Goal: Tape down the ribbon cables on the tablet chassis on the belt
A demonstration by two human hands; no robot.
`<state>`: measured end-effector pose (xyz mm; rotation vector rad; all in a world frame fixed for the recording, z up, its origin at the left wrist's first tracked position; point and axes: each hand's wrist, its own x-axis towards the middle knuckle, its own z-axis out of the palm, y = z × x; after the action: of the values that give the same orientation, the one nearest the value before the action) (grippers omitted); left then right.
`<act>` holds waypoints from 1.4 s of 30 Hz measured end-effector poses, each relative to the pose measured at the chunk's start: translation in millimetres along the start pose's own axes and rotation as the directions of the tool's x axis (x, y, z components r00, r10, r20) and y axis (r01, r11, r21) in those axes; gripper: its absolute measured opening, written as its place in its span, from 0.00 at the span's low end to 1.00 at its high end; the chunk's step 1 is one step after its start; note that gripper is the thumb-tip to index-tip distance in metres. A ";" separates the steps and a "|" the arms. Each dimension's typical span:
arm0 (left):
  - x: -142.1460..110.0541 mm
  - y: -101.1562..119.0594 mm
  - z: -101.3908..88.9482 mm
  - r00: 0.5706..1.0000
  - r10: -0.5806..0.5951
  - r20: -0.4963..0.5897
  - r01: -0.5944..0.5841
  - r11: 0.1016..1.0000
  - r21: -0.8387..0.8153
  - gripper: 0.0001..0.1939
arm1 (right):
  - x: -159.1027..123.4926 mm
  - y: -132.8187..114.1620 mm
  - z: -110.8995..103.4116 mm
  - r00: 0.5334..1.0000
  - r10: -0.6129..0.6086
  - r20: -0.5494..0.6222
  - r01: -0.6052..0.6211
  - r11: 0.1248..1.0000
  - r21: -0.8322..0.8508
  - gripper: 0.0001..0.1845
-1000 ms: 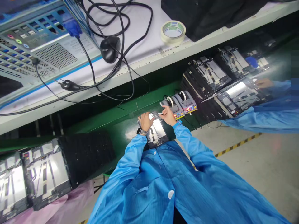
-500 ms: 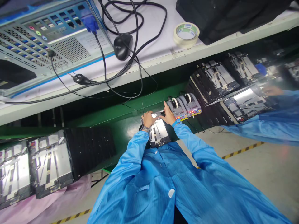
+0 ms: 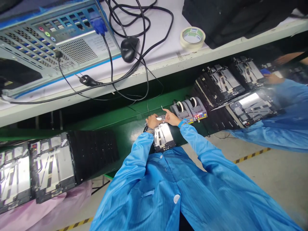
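An opened tablet (image 3: pixel 164 136), with silver battery plates and dark flat cables showing, lies at the front edge of the green bench before me. My left hand (image 3: pixel 153 121) is curled over its upper left corner, fingers bent onto it, and hides that part. My right hand (image 3: pixel 172 118) is at the upper right corner, thumb near the tablet's top. Its index finger points up and left, with a small pale strip (image 3: pixel 162 107), seemingly tape, at the tip. The other fingers of this hand are partly hidden.
Two grey tape dispensers (image 3: pixel 189 109) stand right of my hands. Stacks of opened tablets rise at the left (image 3: pixel 54 163) and right (image 3: pixel 223 80). A co-worker's blue sleeve (image 3: pixel 288 99) reaches in at right. The shelf above holds a computer case (image 3: pixel 79 51), mouse (image 3: pixel 129 49), cables and tape roll (image 3: pixel 192 37).
My right hand has shifted slightly left, and its index finger has tilted from upright toward the left over the tablet's top. My left hand stays on the tablet. The co-worker's arm has moved up.
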<state>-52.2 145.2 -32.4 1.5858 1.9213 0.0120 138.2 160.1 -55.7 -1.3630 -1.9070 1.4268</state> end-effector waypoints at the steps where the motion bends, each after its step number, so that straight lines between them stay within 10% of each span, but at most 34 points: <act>1: 0.0 -0.3 0.1 1.000 0.000 -0.001 0.000 1.000 0.002 0.31 | 1.4 -2.4 1.9 1.000 0.010 0.005 -0.010 0.999 -0.038 0.48; 23: 13.4 -11.0 2.0 0.997 0.053 0.063 -0.049 0.997 -0.065 0.23 | 9.0 -9.6 -8.6 0.995 0.089 -0.052 -0.103 0.907 -0.408 0.63; 31: -24.7 -47.3 -20.8 0.938 0.262 -0.225 -0.320 0.906 -0.277 0.18 | -9.7 -13.8 -2.0 0.992 0.038 -0.117 -0.079 0.925 -0.372 0.60; 35: -51.4 -94.0 -14.2 0.920 0.146 -0.364 -0.291 0.876 -0.385 0.13 | -23.5 -35.6 24.8 0.978 -0.098 -0.184 0.027 0.935 -0.354 0.50; 42: -69.1 -129.0 33.9 0.963 -0.063 -0.261 -0.113 0.786 -0.608 0.17 | -11.2 -46.8 93.5 0.989 -0.144 -0.023 0.138 0.976 -0.169 0.38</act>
<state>-144.9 36.1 -78.0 1.1877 1.8166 0.8331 50.1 103.2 -49.2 -1.2860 -2.0953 1.1914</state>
